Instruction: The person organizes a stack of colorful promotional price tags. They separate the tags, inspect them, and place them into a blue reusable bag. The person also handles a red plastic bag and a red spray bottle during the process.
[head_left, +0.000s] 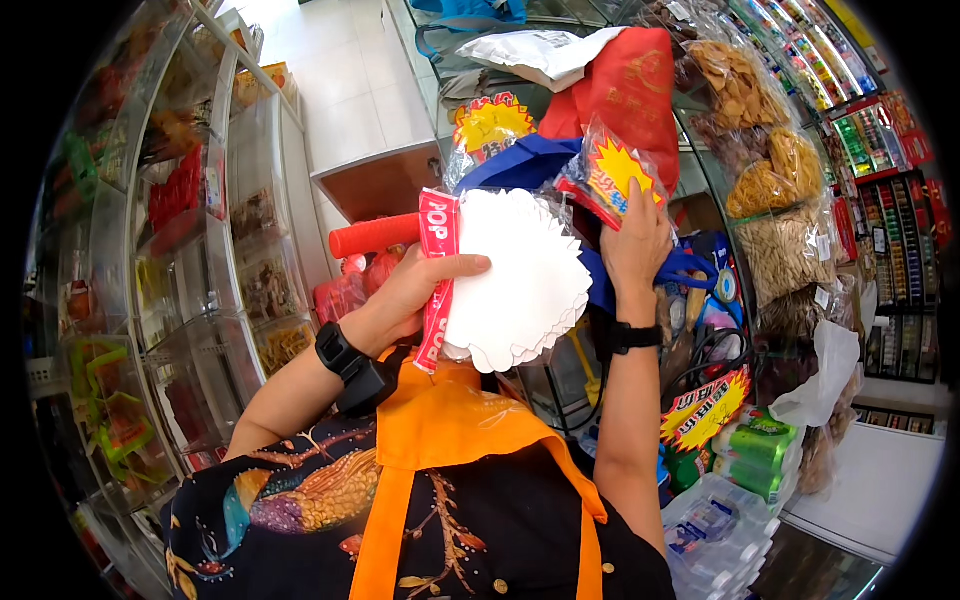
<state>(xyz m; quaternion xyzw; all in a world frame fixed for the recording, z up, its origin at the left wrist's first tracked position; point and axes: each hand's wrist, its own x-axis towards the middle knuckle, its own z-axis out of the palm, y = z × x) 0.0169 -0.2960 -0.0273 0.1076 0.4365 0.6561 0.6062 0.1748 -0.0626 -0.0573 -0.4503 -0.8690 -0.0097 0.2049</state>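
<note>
My left hand (409, 289) grips a clear plastic pack of white starburst-edged cards (521, 277) by its red printed header (439, 300). The thumb presses on the pack's face; the other fingers are hidden behind it. Farther out and to the right, my right hand (637, 240) holds a smaller clear pack of yellow-and-red starburst price cards (622, 172) by its lower edge, above a blue fabric bag (499, 161). Behind the left hand, a red ribbed tube (375, 236) juts out leftward. Another plastic-wrapped pack of yellow starburst cards (491, 124) lies past the blue bag.
A red cloth bag (630, 97) and a white plastic pouch (532, 56) lie ahead. Bagged dried foods (784, 255) line the right side. Shrink-wrapped bottles (712, 532) stand at lower right. Clear display bins (262, 180) rise along the left, beside a tiled floor (352, 75).
</note>
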